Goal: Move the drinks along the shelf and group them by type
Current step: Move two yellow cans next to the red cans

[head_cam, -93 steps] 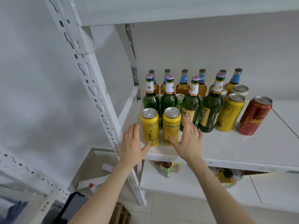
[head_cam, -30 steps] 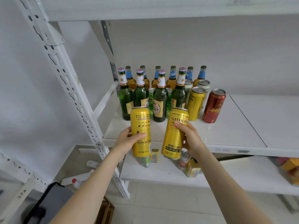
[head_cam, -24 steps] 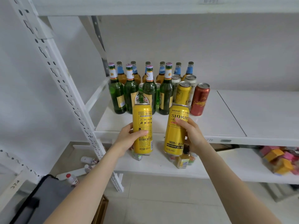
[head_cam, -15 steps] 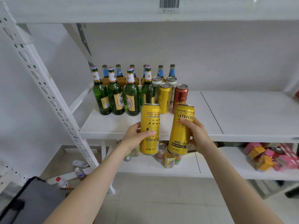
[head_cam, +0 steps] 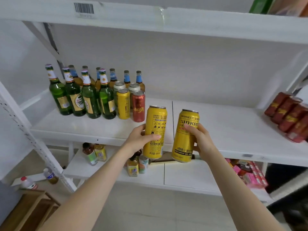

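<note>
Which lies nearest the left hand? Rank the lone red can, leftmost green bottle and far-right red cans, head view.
From the left hand:
1. lone red can, just above, on the shelf
2. leftmost green bottle, far to the left
3. far-right red cans, at its right end

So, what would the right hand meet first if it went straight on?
Likely only the back wall: the shelf ahead of the right hand and its yellow can looks bare, the red cans stand aside. Depth is unclear.

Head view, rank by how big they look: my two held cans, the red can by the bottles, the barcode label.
1. Left-hand can and right-hand can: alike, though nearest the camera.
2. Red can.
3. Barcode label.
</note>
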Motion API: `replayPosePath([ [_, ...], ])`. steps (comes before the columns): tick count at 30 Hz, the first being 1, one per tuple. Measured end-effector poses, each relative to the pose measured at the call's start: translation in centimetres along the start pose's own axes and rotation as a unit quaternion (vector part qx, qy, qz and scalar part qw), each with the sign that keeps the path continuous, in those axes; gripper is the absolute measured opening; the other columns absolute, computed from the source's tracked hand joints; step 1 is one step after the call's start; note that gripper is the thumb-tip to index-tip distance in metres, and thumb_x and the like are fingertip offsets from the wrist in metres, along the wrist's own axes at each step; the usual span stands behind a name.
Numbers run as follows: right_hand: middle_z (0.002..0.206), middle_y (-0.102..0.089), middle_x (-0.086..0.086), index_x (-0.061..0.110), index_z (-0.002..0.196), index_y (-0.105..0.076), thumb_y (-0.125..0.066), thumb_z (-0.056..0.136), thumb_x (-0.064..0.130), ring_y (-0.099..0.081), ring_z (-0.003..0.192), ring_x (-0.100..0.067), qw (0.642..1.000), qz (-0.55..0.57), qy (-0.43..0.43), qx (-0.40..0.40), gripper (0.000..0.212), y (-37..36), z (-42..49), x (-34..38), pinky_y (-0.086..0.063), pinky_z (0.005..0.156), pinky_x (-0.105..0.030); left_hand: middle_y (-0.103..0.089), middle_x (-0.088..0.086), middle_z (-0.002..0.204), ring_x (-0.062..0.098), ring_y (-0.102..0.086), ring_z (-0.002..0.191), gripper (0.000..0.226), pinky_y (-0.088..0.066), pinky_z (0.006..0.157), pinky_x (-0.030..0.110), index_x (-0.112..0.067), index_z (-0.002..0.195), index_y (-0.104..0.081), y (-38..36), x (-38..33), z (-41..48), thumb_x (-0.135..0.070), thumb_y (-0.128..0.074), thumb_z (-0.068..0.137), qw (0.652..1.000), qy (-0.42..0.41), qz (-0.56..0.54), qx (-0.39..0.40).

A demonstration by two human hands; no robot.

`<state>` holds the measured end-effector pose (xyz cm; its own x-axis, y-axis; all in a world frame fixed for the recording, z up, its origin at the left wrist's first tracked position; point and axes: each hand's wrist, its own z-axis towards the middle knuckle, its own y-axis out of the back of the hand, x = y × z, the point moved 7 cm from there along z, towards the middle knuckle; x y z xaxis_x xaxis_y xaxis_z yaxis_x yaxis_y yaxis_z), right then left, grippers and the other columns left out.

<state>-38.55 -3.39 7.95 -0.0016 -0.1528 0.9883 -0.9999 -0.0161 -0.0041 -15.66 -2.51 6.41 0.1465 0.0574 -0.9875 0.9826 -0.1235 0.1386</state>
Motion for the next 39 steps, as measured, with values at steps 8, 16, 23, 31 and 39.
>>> replayPosePath([
  [8, 0.115, -0.071, -0.003, 0.028, 0.121, -0.061, -0.073, 0.085, 0.037, -0.067, 0.107, -0.026, 0.999, 0.019, 0.003, -0.036, 0.039, 12.9, 1.7, 0.8, -0.054, 0.091, -0.053, -0.07, -0.007, 0.116, 0.013, -0.066, 0.106, 0.041, -0.054, 0.081, 0.032, -0.037, 0.115, -0.061, -11.5, -2.0, 5.4, -0.035, -0.081, 0.079, 1.0, 0.001, 0.015, 0.024],
  [16, 0.113, -0.071, -0.004, 0.027, 0.118, -0.062, -0.074, 0.084, 0.036, -0.068, 0.105, -0.026, 0.997, 0.032, 0.009, -0.067, 0.036, 25.1, 5.5, 0.6, -0.055, 0.09, -0.051, -0.07, -0.006, 0.115, 0.015, -0.067, 0.105, 0.045, -0.054, 0.078, 0.031, -0.038, 0.115, -0.061, -22.7, -4.2, 13.0, -0.039, -0.082, 0.075, 0.998, -0.003, 0.013, 0.067],
  [23, 0.107, -0.075, -0.001, 0.029, 0.111, -0.066, -0.076, 0.082, 0.033, -0.071, 0.097, -0.021, 0.995, 0.045, 0.017, -0.084, 0.031, 37.0, 7.7, 0.6, -0.056, 0.076, -0.042, -0.072, -0.007, 0.113, 0.013, -0.069, 0.103, 0.071, -0.055, 0.08, 0.032, -0.036, 0.117, -0.062, -34.7, -6.1, 17.7, -0.056, -0.083, 0.052, 0.996, -0.012, 0.006, 0.091],
  [31, 0.107, -0.074, 0.006, 0.033, 0.116, -0.062, -0.078, 0.072, 0.042, -0.069, 0.099, -0.018, 0.997, 0.036, 0.011, -0.065, 0.048, 50.3, 8.6, 0.5, -0.053, 0.072, -0.038, -0.075, -0.01, 0.105, 0.007, -0.072, 0.095, 0.063, -0.054, 0.074, 0.026, -0.037, 0.111, -0.066, -48.6, -7.1, 19.3, -0.053, -0.084, 0.053, 0.997, -0.004, -0.013, 0.08],
  [39, 0.099, -0.075, 0.011, 0.032, 0.115, -0.063, -0.078, 0.066, 0.044, -0.072, 0.088, -0.011, 0.999, 0.034, 0.011, -0.021, 0.054, 55.3, 11.0, 0.6, -0.054, 0.066, -0.03, -0.075, -0.01, 0.105, 0.006, -0.072, 0.094, 0.056, -0.055, 0.074, 0.024, -0.035, 0.111, -0.065, -54.5, -7.6, 21.0, -0.044, -0.085, 0.06, 0.998, 0.003, -0.011, 0.059],
])
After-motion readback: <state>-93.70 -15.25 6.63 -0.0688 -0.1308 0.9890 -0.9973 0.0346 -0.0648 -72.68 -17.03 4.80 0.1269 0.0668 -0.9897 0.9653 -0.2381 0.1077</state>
